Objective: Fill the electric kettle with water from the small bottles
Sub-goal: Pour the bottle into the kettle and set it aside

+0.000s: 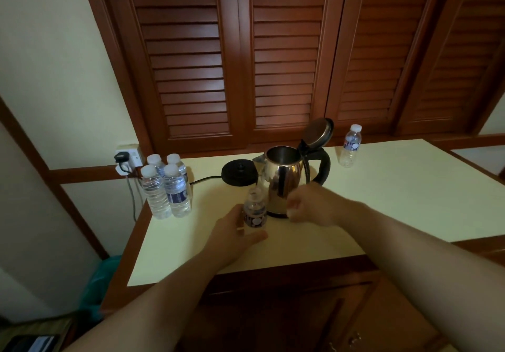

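Left to right on the desk point(382, 201):

Four sealed bottles point(166, 187) cluster at the far-left corner, two by two, white caps on, all upright. The wall socket point(129, 157) sits just behind them with a plug in it; its cord runs to the black kettle base point(239, 172).

My left hand point(232, 231): grip curled round the lower part of one small bottle point(254, 212), thumb on the near side, fingers on the far-left side. The bottle stands upright on the desk, cap off, neck bare. It is just in front-left of the kettle.

The electric kettle point(284, 182) is steel, off its base, standing on the desk just right of the base. Lid point(318, 132) is tipped fully open and the mouth is clear. Black handle faces right.

My right hand point(308, 206) is in front of the kettle's lower body, fingers curled in. It is motion-blurred. Something small and pale is at the fingertips, possibly the cap, but I cannot tell, so the grip state is unclear.

One more capped bottle point(351, 146) stands alone far right, well apart from the kettle.

Count: six bottles total, one kettle, one base.
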`<state>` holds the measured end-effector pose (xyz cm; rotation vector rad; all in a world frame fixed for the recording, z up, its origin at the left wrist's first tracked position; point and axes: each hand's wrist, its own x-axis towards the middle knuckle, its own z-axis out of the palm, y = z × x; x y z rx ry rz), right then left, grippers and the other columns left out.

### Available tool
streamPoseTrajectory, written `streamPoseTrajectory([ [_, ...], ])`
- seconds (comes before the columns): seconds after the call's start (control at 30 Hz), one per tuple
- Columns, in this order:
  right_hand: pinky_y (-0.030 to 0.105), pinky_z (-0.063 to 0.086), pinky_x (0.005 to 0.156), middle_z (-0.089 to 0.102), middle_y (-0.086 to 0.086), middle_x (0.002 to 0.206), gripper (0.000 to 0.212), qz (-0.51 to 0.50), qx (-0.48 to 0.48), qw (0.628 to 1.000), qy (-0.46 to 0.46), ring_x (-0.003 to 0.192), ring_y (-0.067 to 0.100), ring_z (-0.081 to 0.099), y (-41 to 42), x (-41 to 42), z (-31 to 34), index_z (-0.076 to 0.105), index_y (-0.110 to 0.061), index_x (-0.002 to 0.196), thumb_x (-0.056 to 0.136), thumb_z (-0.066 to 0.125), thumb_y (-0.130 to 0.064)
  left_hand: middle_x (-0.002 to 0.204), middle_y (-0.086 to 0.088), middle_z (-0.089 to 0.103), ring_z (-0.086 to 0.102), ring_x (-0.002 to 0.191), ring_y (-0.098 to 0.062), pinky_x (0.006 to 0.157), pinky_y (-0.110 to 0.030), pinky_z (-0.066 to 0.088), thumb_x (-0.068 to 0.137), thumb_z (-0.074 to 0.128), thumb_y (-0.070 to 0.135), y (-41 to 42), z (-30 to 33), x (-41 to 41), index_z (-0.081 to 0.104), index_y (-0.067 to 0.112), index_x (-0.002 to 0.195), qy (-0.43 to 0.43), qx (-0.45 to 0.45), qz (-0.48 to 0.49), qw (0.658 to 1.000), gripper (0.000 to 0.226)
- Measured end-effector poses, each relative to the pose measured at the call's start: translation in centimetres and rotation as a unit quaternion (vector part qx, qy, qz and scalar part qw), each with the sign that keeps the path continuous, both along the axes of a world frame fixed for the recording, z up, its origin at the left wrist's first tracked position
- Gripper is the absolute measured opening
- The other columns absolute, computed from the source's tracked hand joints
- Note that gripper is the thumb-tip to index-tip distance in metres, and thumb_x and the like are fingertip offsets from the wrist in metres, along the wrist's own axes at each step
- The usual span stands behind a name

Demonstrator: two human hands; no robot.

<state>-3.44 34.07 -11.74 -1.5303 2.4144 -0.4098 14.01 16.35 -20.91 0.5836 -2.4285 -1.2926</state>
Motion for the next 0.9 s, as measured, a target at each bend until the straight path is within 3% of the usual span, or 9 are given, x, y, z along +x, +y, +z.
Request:
streamPoseTrajectory([
  [0.13,0.02,0.04,0.073,0.067,-0.003,0.112,0.031,-0.022,0.038,0.999,0.001,0.092,0.008,0.058,0.5,0.1,-5.0,0.071,-0.018,0.124,0.094,0.073,-0.027,0.119,0.024,0.065,0.062,0.109,0.007,0.087,-0.008,0.047,0.079,0.087,0.041,0.6,0.2,0.2,0.047,0.037,0.129,0.023,-0.014,0.01,1.0,0.064],
  [0.23,0.021,0.042,0.074,0.063,-0.006,0.109,0.035,-0.049,0.014,0.999,-0.016,0.099,0.014,0.061,0.6,0.2,-6.4,0.07,-0.02,0.126,0.093,0.071,-0.033,0.115,0.024,0.066,0.061,0.105,0.014,0.084,-0.005,0.048,0.082,0.086,0.037,0.9,0.2,0.0,0.049,0.036,0.126,0.035,-0.017,0.026,0.999,0.057],
  [0.4,0.031,0.051,0.086,0.065,-0.009,0.107,0.051,-0.083,-0.005,0.995,0.062,0.101,0.013,0.059,1.7,-0.9,-7.5,0.071,-0.028,0.111,0.084,0.057,-0.07,0.109,0.021,0.068,0.064,0.098,0.01,0.077,-0.008,0.05,0.084,0.084,0.034,1.0,1.0,-0.6,0.052,0.034,0.122,0.051,-0.016,0.045,0.998,0.049],
  [0.47,0.034,0.05,0.093,0.065,-0.007,0.119,0.067,-0.108,0.0,0.992,0.072,0.113,0.015,0.056,2.6,-1.8,-7.9,0.067,-0.032,0.12,0.079,0.048,-0.082,0.105,0.021,0.068,0.064,0.093,0.012,0.073,-0.009,0.05,0.084,0.084,0.035,0.6,2.0,-0.9,0.052,0.036,0.116,0.07,-0.026,0.063,0.995,0.045],
  [0.53,0.045,0.04,0.112,0.05,-0.001,0.151,0.085,-0.122,0.033,0.989,0.074,0.139,0.023,0.042,3.6,-2.4,-8.3,0.05,-0.038,0.144,0.077,0.042,-0.09,0.105,0.02,0.069,0.066,0.092,0.009,0.076,-0.017,0.052,0.083,0.084,0.041,-0.1,3.5,-1.3,0.053,0.038,0.114,0.095,-0.039,0.072,0.992,0.044],
  [0.57,0.05,0.028,0.121,0.031,0.002,0.166,0.095,-0.123,0.059,0.988,0.069,0.152,0.028,0.026,4.1,-2.5,-8.6,0.033,-0.041,0.156,0.077,0.039,-0.093,0.105,0.019,0.07,0.068,0.092,0.005,0.077,-0.021,0.054,0.082,0.084,0.044,-0.7,4.3,-1.6,0.053,0.039,0.114,0.1,-0.046,0.073,0.991,0.045],
  [0.67,0.058,-0.003,0.127,-0.013,0.005,0.173,0.113,-0.111,0.115,0.986,0.056,0.159,0.031,-0.012,5.0,-2.7,-9.1,-0.005,-0.042,0.163,0.072,0.024,-0.102,0.103,0.016,0.071,0.069,0.089,0.0,0.075,-0.024,0.056,0.083,0.084,0.038,-2.4,7.1,-2.7,0.055,0.034,0.116,0.111,-0.065,0.065,0.99,0.044],
  [0.77,0.057,-0.008,0.126,-0.021,0.006,0.171,0.118,-0.107,0.123,0.985,0.058,0.158,0.029,-0.018,5.0,-2.8,-9.5,-0.011,-0.04,0.162,0.069,0.021,-0.105,0.098,0.019,0.07,0.066,0.084,0.009,0.067,-0.011,0.049,0.085,0.083,0.036,-3.7,10.1,-3.8,0.057,0.032,0.118,0.116,-0.103,0.055,0.986,0.042],
  [0.9,0.055,-0.009,0.126,-0.021,0.004,0.171,0.117,-0.105,0.115,0.986,0.064,0.158,0.027,-0.018,5.1,-3.0,-9.8,-0.012,-0.042,0.162,0.069,0.02,-0.106,0.103,0.02,0.071,0.065,0.091,0.009,0.074,-0.011,0.046,0.084,0.084,0.039,-5.4,12.7,-5.3,0.06,0.032,0.122,0.114,-0.148,0.032,0.982,0.045],
])
